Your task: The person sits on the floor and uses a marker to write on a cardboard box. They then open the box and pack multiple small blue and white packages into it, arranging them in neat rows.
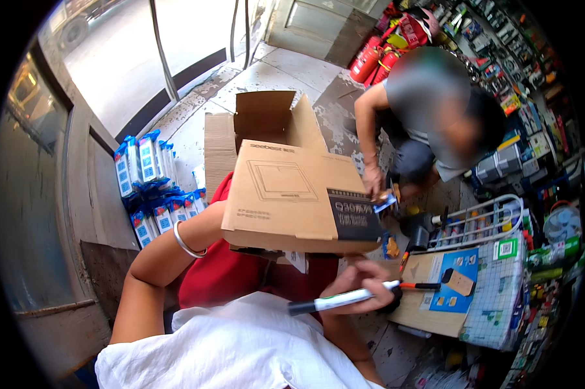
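Observation:
A brown cardboard box (283, 194) with a printed switch outline and a black printed corner lies over my lap. My left forearm, with a silver bangle (185, 240), reaches to the box's left side; the hand itself is hidden behind it. In my right hand (360, 287), near the box's lower right edge, is a white marker (343, 297) with a black end pointing left. Beyond the box stands a larger open carton (263, 116) with its flaps up.
Packaged power strips (161, 194) are piled at the left by the door. A crouching co-worker (419, 107) handles a small packet at the right. A low table (433, 318) bears a hammer and papers. Red fire extinguishers (365, 63) and crowded shelves stand beyond.

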Tool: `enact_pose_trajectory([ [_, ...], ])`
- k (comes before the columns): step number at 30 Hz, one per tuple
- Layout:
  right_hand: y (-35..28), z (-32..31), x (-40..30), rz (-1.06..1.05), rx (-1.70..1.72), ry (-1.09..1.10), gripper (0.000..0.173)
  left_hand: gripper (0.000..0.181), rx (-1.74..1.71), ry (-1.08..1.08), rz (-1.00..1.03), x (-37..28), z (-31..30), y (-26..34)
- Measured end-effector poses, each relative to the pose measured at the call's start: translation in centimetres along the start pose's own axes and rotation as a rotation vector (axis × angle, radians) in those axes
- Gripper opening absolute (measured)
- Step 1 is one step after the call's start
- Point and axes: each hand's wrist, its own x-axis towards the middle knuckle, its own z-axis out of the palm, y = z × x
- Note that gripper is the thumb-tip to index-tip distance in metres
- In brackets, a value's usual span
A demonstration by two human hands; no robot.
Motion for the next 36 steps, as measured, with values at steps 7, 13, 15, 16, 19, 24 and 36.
enact_pose_trajectory([
  [7,3.2,1.3,7.9,0.097,0.148,-0.045,0.054,0.041,0.071,-0.029,0.012,0.8,-1.1,0.9],
  [13,4.5,2.0,9.3,0.224,0.19,-0.19,0.035,0.043,0.107,-0.002,-0.017,0.3,-0.3,2.0],
  [15,4.9,1.7,9.0,0.247,0.186,-0.177,0.035,0.042,0.123,-0.06,-0.146,-1.3,0.3,2.8],
  [16,5.0,1.9,8.7,0.258,0.2,-0.171,0.036,0.042,0.145,-0.098,-0.233,-2.4,0.5,3.4],
  [19,4.8,2.2,7.8,0.334,0.351,-0.116,0.033,0.039,0.243,-0.1,-0.324,-4.2,1.1,5.7],
  [24,3.7,2.3,8.4,0.33,0.387,-0.114,0.031,0.037,0.3,-0.203,-0.41,-4.5,1.7,6.9],
  [36,5.8,-2.2,3.3,0.123,0.363,-0.568,0.05,0.037,0.538,-0.143,-0.335,-8.1,5.1,8.5],
])
